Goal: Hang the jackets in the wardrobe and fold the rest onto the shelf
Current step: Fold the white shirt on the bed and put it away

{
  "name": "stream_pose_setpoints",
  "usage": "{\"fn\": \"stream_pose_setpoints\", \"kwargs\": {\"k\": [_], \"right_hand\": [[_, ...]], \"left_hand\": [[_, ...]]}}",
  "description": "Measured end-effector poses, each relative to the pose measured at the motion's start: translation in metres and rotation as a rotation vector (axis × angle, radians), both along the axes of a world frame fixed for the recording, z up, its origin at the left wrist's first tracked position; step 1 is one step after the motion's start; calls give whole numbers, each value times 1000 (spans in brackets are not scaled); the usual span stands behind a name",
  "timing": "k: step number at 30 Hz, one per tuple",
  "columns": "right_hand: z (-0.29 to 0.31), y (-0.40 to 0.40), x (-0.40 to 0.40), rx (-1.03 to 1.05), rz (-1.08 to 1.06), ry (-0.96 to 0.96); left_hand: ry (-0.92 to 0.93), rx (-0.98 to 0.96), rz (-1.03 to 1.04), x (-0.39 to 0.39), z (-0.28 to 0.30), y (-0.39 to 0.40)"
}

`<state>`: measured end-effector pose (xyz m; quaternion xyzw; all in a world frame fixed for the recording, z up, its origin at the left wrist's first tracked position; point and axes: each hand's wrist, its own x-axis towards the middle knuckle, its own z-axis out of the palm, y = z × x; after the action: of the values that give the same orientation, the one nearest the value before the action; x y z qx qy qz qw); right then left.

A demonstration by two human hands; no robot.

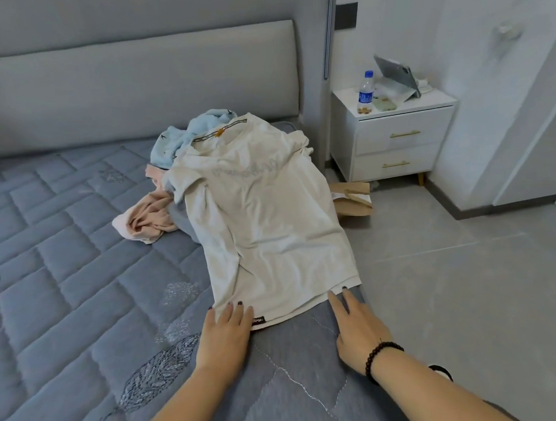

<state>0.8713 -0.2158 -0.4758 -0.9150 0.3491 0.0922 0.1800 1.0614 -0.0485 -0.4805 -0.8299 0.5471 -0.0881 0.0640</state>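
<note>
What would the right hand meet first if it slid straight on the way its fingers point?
The right hand points up the bed; its fingertips already touch the hem of the white T-shirt, so it meets that first.

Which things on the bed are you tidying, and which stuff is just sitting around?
For the job:
white T-shirt, spread flat, both hands at its hem: left hand, right hand
light blue garment
pink garment

Just lying about:
water bottle
tablet on a stand
white nightstand
brown paper bag on the floor
</note>
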Motion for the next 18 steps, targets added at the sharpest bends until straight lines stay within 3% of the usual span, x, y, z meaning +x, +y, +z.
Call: {"fn": "stream_pose_setpoints", "kwargs": {"k": [4,9,12,18], "right_hand": [[-8,-10,31,-101,85,-11],[-11,-16,53,-273,71,47],[-3,-24,53,-347,64,85],[10,-24,53,-384,135,120]], "left_hand": [[37,-181,-68,7,8,10],[217,-231,-51,9,12,43],[191,-314,-81,21,30,68],[205,-230,-113,40,73,110]]}}
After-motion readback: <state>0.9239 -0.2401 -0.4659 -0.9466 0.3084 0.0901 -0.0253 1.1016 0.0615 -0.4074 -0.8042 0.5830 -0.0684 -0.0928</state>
